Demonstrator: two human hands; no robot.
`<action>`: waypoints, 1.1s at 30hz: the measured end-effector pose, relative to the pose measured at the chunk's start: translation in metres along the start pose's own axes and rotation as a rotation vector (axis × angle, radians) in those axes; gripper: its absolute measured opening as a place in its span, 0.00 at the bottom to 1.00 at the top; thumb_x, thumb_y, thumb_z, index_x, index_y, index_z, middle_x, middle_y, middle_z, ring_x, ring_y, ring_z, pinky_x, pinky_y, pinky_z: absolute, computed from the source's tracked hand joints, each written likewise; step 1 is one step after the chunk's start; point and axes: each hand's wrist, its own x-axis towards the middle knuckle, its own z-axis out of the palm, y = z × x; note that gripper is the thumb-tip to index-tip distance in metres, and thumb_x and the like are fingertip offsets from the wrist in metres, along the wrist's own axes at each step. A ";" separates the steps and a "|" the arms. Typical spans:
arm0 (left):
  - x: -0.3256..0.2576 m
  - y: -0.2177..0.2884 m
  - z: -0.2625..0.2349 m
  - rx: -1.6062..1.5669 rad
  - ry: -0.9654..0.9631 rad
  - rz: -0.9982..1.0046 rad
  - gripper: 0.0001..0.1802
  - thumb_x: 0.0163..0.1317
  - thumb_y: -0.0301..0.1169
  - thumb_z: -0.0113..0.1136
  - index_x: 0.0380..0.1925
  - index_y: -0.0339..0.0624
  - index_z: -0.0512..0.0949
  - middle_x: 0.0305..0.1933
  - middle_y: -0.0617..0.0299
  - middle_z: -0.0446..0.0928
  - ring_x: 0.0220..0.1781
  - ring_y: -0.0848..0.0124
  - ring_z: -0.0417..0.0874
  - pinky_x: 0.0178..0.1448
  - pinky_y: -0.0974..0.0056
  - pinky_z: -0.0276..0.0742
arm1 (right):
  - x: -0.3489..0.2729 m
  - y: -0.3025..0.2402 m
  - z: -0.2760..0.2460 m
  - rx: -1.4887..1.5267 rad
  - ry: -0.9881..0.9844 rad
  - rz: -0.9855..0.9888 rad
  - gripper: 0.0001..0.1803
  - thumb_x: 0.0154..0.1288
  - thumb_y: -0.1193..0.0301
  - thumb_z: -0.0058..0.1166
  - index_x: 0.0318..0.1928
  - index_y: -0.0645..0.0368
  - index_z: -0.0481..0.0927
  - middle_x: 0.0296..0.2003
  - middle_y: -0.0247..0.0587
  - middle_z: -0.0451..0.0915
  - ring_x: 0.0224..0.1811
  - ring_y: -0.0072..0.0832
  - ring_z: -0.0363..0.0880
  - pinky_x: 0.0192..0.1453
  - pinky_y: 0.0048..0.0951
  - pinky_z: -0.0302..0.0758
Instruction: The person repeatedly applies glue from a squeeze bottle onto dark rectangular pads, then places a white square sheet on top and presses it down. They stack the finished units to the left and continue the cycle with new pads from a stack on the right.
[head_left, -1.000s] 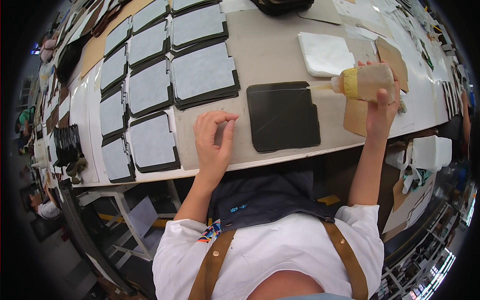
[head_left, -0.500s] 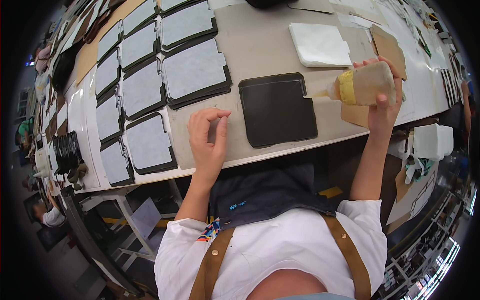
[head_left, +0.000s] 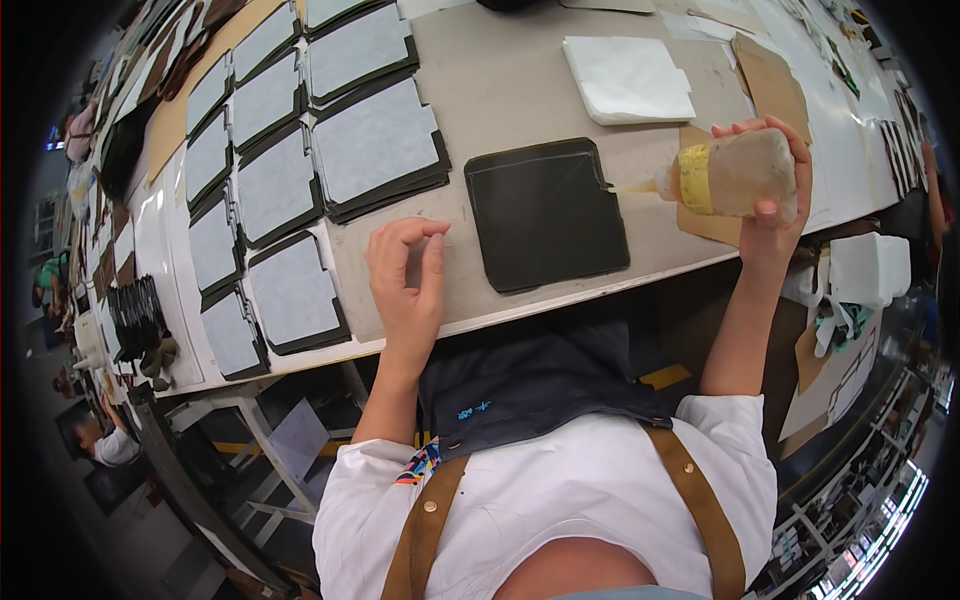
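A black, roughly square panel [head_left: 550,220] lies flat on the table in front of me, with a small notch at its upper right edge. My right hand [head_left: 775,190] grips a translucent squeeze bottle [head_left: 745,172], tilted on its side, with yellow tape round its neck. The bottle's narrow nozzle points left, and its tip is at the notched edge of the panel; I cannot tell whether it touches. My left hand [head_left: 405,270] is just left of the panel, apart from it. Its fingers are curled, with thumb and forefinger tips close together and nothing visible between them.
Rows of black panels topped with pale grey sheets [head_left: 375,150] fill the left of the table. A stack of white sheets [head_left: 630,80] lies beyond the panel. Brown card pieces [head_left: 770,80] are at the right. A white container [head_left: 868,270] stands below the table's right edge.
The whole view has shifted slightly, so the table things sit a little further left. A faint line shows along the panel's upper edge. Both hands keep nearly the same pose.
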 end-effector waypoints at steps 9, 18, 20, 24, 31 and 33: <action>-0.001 -0.002 0.001 -0.027 0.008 -0.021 0.04 0.66 0.23 0.61 0.39 0.41 0.82 0.43 0.61 0.82 0.50 0.64 0.77 0.62 0.61 0.65 | -0.008 -0.002 -0.012 -0.013 -0.034 0.024 0.51 0.54 0.43 0.74 0.67 0.66 0.68 0.53 0.51 0.80 0.56 0.47 0.83 0.64 0.51 0.80; -0.001 -0.001 0.001 -0.024 0.012 -0.026 0.05 0.66 0.23 0.61 0.40 0.41 0.82 0.44 0.61 0.82 0.50 0.64 0.77 0.62 0.61 0.65 | -0.016 0.001 -0.012 0.053 -0.044 0.041 0.51 0.54 0.45 0.75 0.67 0.66 0.68 0.53 0.52 0.80 0.55 0.48 0.84 0.64 0.52 0.80; -0.001 -0.001 0.001 -0.023 0.010 -0.025 0.05 0.66 0.23 0.61 0.40 0.41 0.82 0.44 0.61 0.82 0.50 0.64 0.77 0.62 0.61 0.66 | -0.016 -0.003 -0.007 0.013 -0.044 0.103 0.54 0.52 0.39 0.73 0.68 0.64 0.66 0.54 0.50 0.77 0.57 0.46 0.82 0.66 0.51 0.78; -0.001 -0.002 0.001 -0.025 0.013 -0.021 0.05 0.66 0.22 0.61 0.40 0.41 0.82 0.43 0.61 0.82 0.50 0.64 0.77 0.62 0.61 0.66 | -0.014 -0.005 -0.004 -0.009 -0.052 0.124 0.56 0.52 0.37 0.72 0.68 0.64 0.65 0.55 0.49 0.76 0.58 0.46 0.81 0.66 0.50 0.78; 0.000 -0.001 0.001 -0.021 0.014 -0.008 0.04 0.66 0.22 0.61 0.39 0.41 0.82 0.43 0.61 0.82 0.49 0.64 0.77 0.62 0.61 0.66 | -0.020 -0.006 -0.009 0.074 -0.066 0.067 0.50 0.53 0.45 0.76 0.66 0.66 0.69 0.52 0.52 0.80 0.54 0.46 0.84 0.63 0.51 0.81; -0.001 -0.002 0.001 -0.017 0.014 -0.001 0.04 0.66 0.22 0.61 0.39 0.41 0.82 0.43 0.61 0.82 0.48 0.64 0.78 0.62 0.61 0.66 | -0.025 -0.008 -0.010 0.072 -0.061 0.074 0.52 0.52 0.44 0.76 0.66 0.66 0.69 0.51 0.52 0.80 0.54 0.46 0.84 0.62 0.51 0.81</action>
